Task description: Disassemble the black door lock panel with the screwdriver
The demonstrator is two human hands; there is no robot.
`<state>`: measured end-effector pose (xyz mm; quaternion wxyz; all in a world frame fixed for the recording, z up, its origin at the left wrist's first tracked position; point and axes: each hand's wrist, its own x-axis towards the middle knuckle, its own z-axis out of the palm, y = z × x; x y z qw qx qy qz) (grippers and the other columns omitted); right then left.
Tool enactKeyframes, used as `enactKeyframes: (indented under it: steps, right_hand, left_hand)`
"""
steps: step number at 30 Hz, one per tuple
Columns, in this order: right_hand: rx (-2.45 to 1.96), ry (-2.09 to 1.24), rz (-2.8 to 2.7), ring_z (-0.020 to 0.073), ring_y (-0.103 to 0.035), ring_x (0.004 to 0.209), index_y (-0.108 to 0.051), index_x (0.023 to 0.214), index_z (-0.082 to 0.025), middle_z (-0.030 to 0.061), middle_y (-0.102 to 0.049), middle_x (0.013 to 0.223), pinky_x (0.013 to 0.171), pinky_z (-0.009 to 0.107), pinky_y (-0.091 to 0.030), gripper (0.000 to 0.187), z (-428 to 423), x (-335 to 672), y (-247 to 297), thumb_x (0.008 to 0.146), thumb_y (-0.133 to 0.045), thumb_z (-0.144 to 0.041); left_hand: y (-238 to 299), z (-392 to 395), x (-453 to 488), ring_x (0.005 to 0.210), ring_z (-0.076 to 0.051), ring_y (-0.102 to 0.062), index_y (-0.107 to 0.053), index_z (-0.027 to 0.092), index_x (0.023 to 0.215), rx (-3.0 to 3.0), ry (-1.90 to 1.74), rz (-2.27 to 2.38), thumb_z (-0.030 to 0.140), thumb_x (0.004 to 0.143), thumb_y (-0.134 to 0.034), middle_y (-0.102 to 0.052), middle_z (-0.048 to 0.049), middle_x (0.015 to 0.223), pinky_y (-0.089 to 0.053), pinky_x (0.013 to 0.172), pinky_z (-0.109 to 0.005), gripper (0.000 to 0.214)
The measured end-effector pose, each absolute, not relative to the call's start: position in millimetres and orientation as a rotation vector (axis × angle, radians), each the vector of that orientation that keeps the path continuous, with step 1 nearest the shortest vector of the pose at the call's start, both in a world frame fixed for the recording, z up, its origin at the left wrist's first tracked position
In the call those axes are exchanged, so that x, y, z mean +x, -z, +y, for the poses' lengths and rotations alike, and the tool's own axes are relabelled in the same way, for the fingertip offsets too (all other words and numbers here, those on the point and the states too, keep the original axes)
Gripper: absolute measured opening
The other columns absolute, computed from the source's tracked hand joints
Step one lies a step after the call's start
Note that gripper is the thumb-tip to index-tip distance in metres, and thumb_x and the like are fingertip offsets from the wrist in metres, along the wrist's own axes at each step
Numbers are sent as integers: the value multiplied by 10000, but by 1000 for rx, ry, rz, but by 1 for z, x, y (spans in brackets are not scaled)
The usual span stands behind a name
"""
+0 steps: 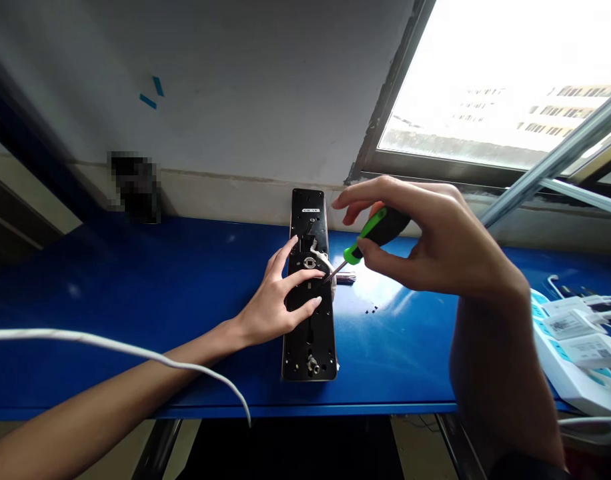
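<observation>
A long black door lock panel [300, 320] lies on the blue table, its back face up with a small label near the far end. My left hand [278, 293] rests on it from the left with fingers spread, steadying nothing else. My right hand [425, 233] grips a green and black screwdriver [365, 237], whose tip slants down to the panel's right edge, near my left index fingertip. A white cable [318, 253] runs out of the panel and over its right side. Several tiny dark screws [372, 310] lie to the right of the panel.
On the right stands a white power strip [560, 363] with several plugged-in adapters and cables. A white cord [110, 343] crosses above my left forearm. The blue table [210, 267] meets the wall at the back; a metal bar [550, 167] slants before the window.
</observation>
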<state>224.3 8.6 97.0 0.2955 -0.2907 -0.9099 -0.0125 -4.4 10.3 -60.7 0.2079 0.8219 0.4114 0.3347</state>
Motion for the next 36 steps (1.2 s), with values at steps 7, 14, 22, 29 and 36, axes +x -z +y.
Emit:
enactKeyframes:
  steps: [7, 14, 22, 29, 36]
  right_hand:
    - [-802, 67, -2405, 161, -712, 794, -708, 1103, -204, 26, -762, 956, 707, 304, -573, 204, 10, 224, -96, 919, -708, -294]
    - [-752, 21, -2430, 180, -729, 915, -655, 1256, -209, 42, -750, 1105, 781, 311, -589, 367, 10, 223, -96, 893, -703, -243]
    - [-733, 20, -2415, 183, -718, 945, -651, 1271, -206, 51, -740, 1116, 809, 316, -585, 398, 10, 223, -95, 877, -667, -152]
    - [-794, 28, -2421, 159, -706, 810, -687, 1190, -194, 31, -755, 969, 726, 310, -561, 269, 9, 224, -96, 926, -689, -248]
    - [-790, 14, -2419, 176, -720, 886, -661, 1241, -203, 46, -751, 1076, 763, 311, -577, 344, 11, 226, -97, 901, -702, -237]
  left_hand:
    - [62, 11, -4, 1613, -361, -87, -678, 315, 1330, 2288, -935, 1143, 383, 936, -703, -22, -25, 1749, -241, 1297, -570, 400]
    - [62, 11, -4, 1615, -361, -75, -668, 314, 1341, 2291, -932, 1135, 394, 943, -694, -8, -26, 1749, -233, 1295, -585, 406]
    - [61, 11, -5, 1611, -372, -94, -677, 300, 1331, 2286, -934, 1151, 368, 928, -708, -23, -34, 1749, -240, 1291, -598, 410]
    - [61, 11, -5, 1610, -382, -100, -669, 325, 1339, 2298, -935, 1152, 401, 936, -699, -21, -11, 1751, -262, 1283, -599, 411]
    - [61, 11, -4, 1610, -376, -106, -673, 311, 1338, 2301, -933, 1165, 397, 933, -700, -27, -14, 1751, -245, 1295, -579, 415]
